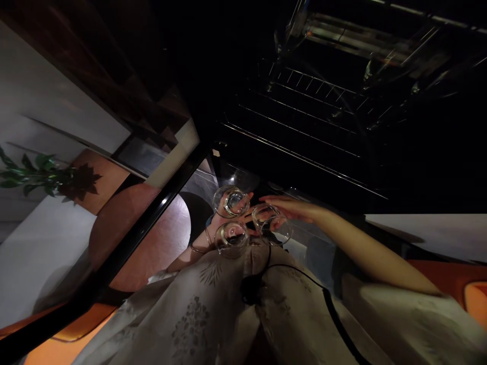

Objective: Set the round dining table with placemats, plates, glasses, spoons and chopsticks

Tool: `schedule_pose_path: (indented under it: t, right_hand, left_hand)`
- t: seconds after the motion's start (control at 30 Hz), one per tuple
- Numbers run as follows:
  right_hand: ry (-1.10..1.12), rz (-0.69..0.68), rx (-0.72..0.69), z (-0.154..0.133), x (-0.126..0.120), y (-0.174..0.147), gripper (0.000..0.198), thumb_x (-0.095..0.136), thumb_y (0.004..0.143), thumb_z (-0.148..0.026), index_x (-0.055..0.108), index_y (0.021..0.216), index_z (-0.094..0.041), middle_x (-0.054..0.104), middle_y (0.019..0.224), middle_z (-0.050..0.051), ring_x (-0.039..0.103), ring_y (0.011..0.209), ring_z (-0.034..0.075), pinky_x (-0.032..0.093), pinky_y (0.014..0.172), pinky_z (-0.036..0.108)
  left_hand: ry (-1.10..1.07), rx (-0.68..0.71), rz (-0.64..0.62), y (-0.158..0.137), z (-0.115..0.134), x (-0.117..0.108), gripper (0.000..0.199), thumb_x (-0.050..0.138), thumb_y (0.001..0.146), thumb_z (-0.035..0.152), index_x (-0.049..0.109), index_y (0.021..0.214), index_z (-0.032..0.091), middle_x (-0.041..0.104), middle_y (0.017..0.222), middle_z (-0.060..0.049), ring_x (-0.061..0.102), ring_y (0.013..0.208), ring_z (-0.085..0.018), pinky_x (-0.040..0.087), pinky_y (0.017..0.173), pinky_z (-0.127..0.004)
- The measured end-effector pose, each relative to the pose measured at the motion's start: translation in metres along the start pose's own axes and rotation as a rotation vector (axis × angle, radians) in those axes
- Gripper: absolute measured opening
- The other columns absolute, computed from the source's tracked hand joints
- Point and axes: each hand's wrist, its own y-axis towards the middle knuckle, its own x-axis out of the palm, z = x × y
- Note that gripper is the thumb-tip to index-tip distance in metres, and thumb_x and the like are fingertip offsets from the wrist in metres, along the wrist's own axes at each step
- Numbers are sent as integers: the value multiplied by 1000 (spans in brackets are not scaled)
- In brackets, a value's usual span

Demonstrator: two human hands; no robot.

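Several clear glasses are bunched in front of my body, seen mostly by their round rims. My left hand (218,219) is closed around the ones at the left: an upper glass (231,202) and a lower glass (231,239). Parts of its fingers show through them. At the right, two overlapping glasses, one rim (279,230) lower than the other, sit against my right hand (291,208). That hand's fingers reach across them, with the thumb seen through the glass. The stems or bases are hard to make out in the dim light.
A dark cabinet with wire racks (300,106) fills the upper right, with glass shapes inside. A black bar (125,253) runs diagonally at left. Beyond it are a round reddish table (144,228) and a plant (41,172). Orange seating (76,324) lies at the lower left.
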Motion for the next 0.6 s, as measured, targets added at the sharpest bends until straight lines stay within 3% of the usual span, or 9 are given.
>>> schedule_pose_path:
  t: [0.17, 0.27, 0.4, 0.47, 0.53, 0.6]
  right_hand:
    - [-96, -27, 48, -5, -1, 7, 55, 65, 84, -50, 52, 129, -21, 71, 104, 10, 71, 70, 18, 60, 58, 30]
    - [-194, -46, 26, -5, 4, 14, 54, 64, 82, -57, 56, 125, -26, 71, 103, 6, 70, 65, 17, 59, 55, 29]
    - [-523, 15, 66, -22, 8, 13, 47, 46, 83, -71, 64, 108, -35, 73, 82, -2, 67, 53, 18, 57, 50, 33]
    - [-833, 189, -90, -45, 19, -11, 46, 47, 82, -70, 67, 105, -35, 73, 82, 0, 68, 56, 21, 57, 54, 38]
    - [-1141, 432, -466, -79, 40, -55, 43, 53, 84, -61, 68, 112, -32, 74, 96, 4, 70, 72, 23, 59, 68, 41]
    - [-1292, 679, -872, -127, 67, -105, 40, 50, 91, -51, 64, 122, -29, 71, 109, 5, 69, 91, 22, 57, 83, 40]
  left_hand:
    - [-12, -18, -52, 0, -4, -6, 64, 18, 98, 52, 50, 137, 12, 42, 145, -19, 33, 137, -39, 28, 98, -66]
    - [9, -56, -117, 4, -8, -15, 62, 30, 95, 61, 57, 131, 19, 47, 143, -16, 34, 139, -37, 22, 105, -65]
    - [102, -6, -267, 17, -7, -30, 62, 38, 89, 69, 62, 128, 28, 53, 139, -11, 35, 140, -33, 16, 114, -57]
    - [147, 1, -341, 23, -4, -33, 63, 34, 88, 71, 62, 128, 31, 53, 140, -9, 33, 141, -34, 14, 115, -58]
    - [170, -18, -393, 23, -3, -32, 63, 28, 88, 73, 61, 128, 37, 51, 143, -8, 31, 141, -36, 13, 112, -63]
    - [179, -10, -413, 19, -3, -27, 64, 22, 89, 72, 61, 129, 40, 49, 145, -7, 30, 142, -38, 13, 110, -67]
